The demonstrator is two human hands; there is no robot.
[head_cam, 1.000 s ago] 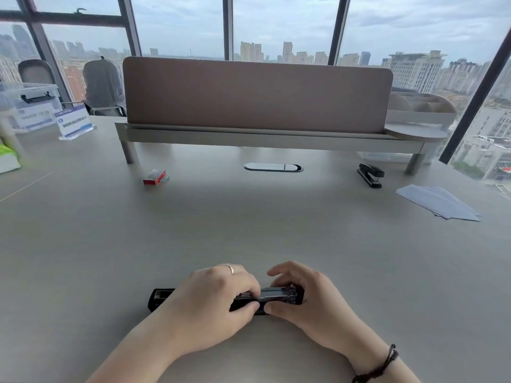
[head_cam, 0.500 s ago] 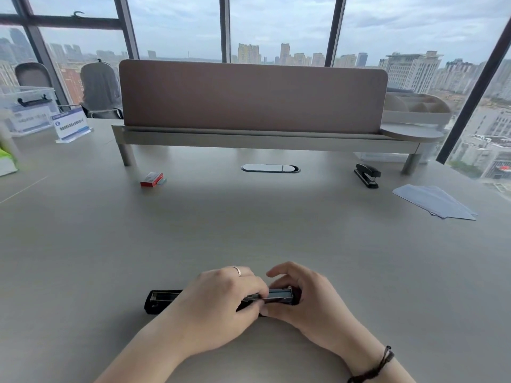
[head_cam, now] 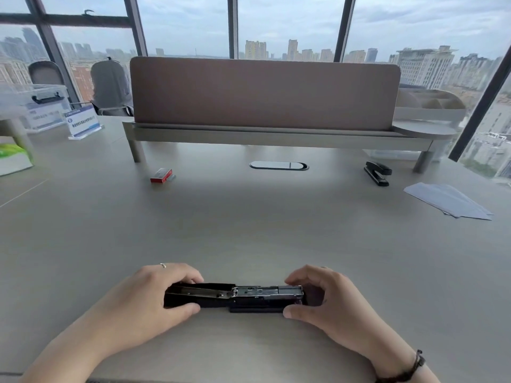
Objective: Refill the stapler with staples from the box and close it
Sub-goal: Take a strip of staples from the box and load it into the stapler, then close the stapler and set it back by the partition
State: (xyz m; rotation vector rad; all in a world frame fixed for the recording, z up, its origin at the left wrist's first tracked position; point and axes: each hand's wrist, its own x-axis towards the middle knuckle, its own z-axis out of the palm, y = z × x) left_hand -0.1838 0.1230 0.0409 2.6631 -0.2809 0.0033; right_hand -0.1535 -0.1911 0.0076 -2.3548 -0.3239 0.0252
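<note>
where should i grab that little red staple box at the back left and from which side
Take the red staple box across its two long side faces, coming straight down from above. It lies flat on the desk, apart from everything else, with its tray slid partly out toward the right, so pinching the sides holds the sleeve without pushing the tray. Both hands are now on the open stapler, so one must let go first.

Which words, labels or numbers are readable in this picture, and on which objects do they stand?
None can be read.
Sign stand: blue print on white, too blurred.
Clear plastic bin: a label, too blurred.
Red staple box: no readable print at this size.
Green pack: print too blurred.
Open stapler between the hands: no lettering visible.
</note>
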